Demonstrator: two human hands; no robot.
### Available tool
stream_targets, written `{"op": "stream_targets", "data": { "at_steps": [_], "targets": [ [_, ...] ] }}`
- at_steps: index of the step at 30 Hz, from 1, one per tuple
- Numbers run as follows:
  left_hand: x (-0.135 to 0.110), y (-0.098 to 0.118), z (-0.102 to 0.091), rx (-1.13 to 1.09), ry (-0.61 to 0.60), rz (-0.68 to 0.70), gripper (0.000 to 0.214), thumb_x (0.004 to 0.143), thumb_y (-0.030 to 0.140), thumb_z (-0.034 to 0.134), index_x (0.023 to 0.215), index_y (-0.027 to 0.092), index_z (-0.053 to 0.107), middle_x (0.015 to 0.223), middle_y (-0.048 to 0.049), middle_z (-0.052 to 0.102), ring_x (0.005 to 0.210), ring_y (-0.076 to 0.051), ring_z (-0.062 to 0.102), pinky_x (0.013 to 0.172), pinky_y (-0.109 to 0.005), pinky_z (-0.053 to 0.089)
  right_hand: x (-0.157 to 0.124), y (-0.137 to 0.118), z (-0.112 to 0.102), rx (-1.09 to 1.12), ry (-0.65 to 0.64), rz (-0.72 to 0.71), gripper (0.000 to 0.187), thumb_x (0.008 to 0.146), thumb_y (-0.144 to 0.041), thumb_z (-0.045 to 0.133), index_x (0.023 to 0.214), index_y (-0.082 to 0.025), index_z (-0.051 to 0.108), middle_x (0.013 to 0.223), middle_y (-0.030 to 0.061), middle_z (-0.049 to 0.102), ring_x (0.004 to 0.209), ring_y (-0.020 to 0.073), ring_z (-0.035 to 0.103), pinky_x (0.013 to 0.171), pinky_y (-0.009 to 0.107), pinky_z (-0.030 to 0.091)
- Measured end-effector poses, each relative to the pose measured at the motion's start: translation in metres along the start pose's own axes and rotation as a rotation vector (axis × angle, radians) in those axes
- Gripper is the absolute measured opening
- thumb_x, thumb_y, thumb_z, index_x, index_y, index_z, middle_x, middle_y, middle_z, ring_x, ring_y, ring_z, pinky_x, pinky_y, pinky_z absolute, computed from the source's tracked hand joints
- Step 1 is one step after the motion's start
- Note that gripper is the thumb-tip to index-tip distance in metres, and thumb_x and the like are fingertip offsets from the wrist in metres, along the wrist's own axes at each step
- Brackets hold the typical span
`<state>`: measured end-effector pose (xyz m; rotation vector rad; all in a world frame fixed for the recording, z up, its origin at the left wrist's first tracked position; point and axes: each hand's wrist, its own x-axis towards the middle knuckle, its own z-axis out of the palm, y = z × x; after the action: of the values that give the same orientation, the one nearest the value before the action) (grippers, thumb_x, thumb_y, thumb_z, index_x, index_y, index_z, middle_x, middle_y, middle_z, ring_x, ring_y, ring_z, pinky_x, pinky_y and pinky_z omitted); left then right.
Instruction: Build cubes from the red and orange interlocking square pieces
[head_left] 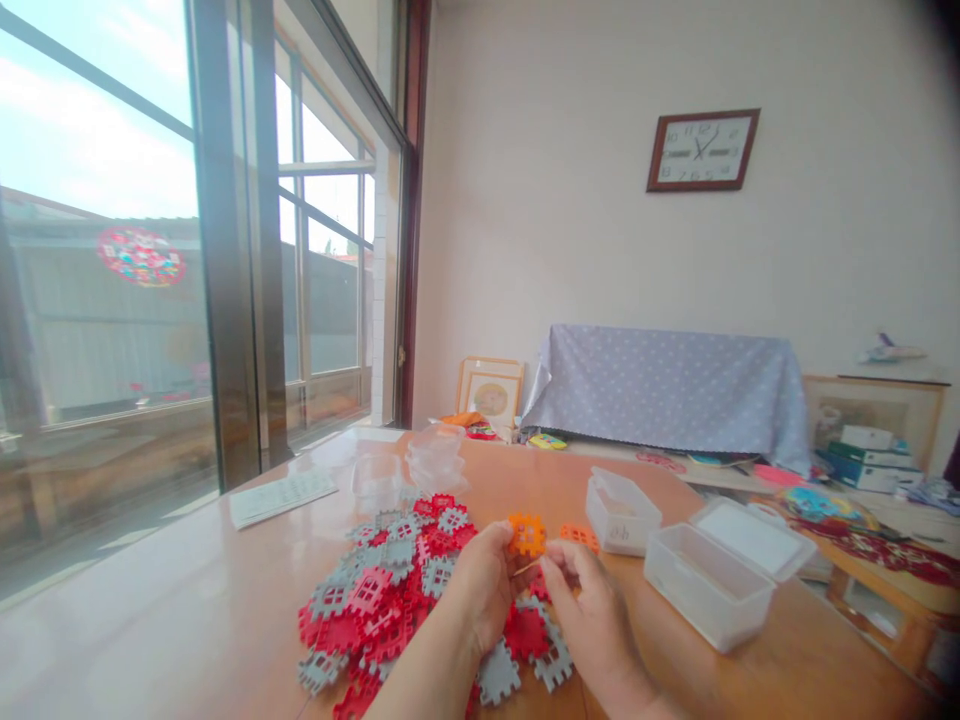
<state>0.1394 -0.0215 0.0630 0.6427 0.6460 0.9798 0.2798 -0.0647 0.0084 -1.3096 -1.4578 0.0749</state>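
My left hand (484, 585) pinches an orange interlocking plastic tile (527, 536) with toothed edges and a window-like cut-out. Close to it on the right, my right hand (589, 605) has thumb and fingers pressed together on a thin tan stick (527, 567), which points toward the left hand just below the tile. Under and left of my hands spreads a heap of red and grey tiles (397, 590) of the same toothed kind. A second orange tile (579, 537) lies behind my right hand, partly hidden by it.
Two translucent plastic boxes stand on the right of the wooden table (187, 640): a smaller box (621, 512) and a larger box (709, 585) with its lid open. Further clear containers (435, 460) sit at the back, beside a printed sheet (283, 495). A window lines the left side.
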Motion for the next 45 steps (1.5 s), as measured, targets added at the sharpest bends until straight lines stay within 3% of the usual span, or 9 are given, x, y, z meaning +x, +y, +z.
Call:
{"op": "stream_targets", "data": {
  "at_steps": [12,26,30,34,38,45],
  "targets": [
    [0.006,-0.010,-0.002,0.043,-0.042,0.032,0.018,0.085,0.027,0.051,0.096,0.016,0.061,0.098,-0.0124,0.072,0.090,-0.022,0.069,0.079,-0.031,0.053,0.000,-0.005,-0.001,-0.044,-0.001,0.012,0.020,0.092,-0.041,0.057,0.099,-0.022,0.061,0.093,0.0070,0.069,0.079,0.0206,0.068,0.072,0.031,0.057],
    [0.003,-0.016,0.003,0.092,-0.092,0.045,0.011,0.079,0.024,0.058,0.088,0.019,0.057,0.096,-0.0095,0.072,0.085,-0.020,0.069,0.081,-0.032,0.051,0.002,-0.010,-0.012,-0.327,0.021,-0.031,0.018,0.090,-0.038,0.058,0.098,-0.022,0.062,0.087,0.0054,0.070,0.078,0.0213,0.067,0.072,0.032,0.051],
    [0.001,-0.015,0.001,0.122,-0.123,0.036,0.016,0.081,0.031,0.062,0.092,0.019,0.059,0.098,-0.0096,0.073,0.090,-0.021,0.069,0.079,-0.030,0.051,0.008,-0.003,-0.019,-0.341,0.027,0.036,0.022,0.088,-0.042,0.057,0.098,-0.023,0.063,0.085,0.0040,0.070,0.075,0.0205,0.066,0.068,0.030,0.049],
    [0.001,-0.007,-0.006,0.165,-0.045,0.086,0.028,0.081,0.039,0.068,0.100,0.020,0.060,0.108,-0.0114,0.073,0.095,-0.021,0.069,0.080,-0.030,0.050,0.020,0.016,-0.035,-0.292,0.086,0.189,0.031,0.086,-0.047,0.056,0.103,-0.022,0.065,0.085,0.0039,0.072,0.073,0.0207,0.067,0.067,0.030,0.048],
    [0.006,0.004,-0.014,0.146,0.065,0.133,0.028,0.080,0.037,0.070,0.099,0.020,0.059,0.110,-0.0124,0.073,0.096,-0.021,0.068,0.081,-0.031,0.050,0.032,0.036,-0.050,-0.309,0.157,0.298,0.036,0.083,-0.050,0.054,0.101,-0.021,0.068,0.079,0.0041,0.072,0.072,0.0225,0.067,0.065,0.031,0.047],
    [0.010,0.011,-0.021,0.134,0.162,0.186,0.024,0.079,0.034,0.070,0.095,0.020,0.058,0.107,-0.0121,0.074,0.090,-0.020,0.069,0.078,-0.030,0.052,0.033,0.049,-0.049,-0.391,0.080,0.375,0.039,0.084,-0.052,0.053,0.105,-0.023,0.068,0.083,0.0049,0.073,0.073,0.0235,0.068,0.062,0.030,0.045]
  ]
}}
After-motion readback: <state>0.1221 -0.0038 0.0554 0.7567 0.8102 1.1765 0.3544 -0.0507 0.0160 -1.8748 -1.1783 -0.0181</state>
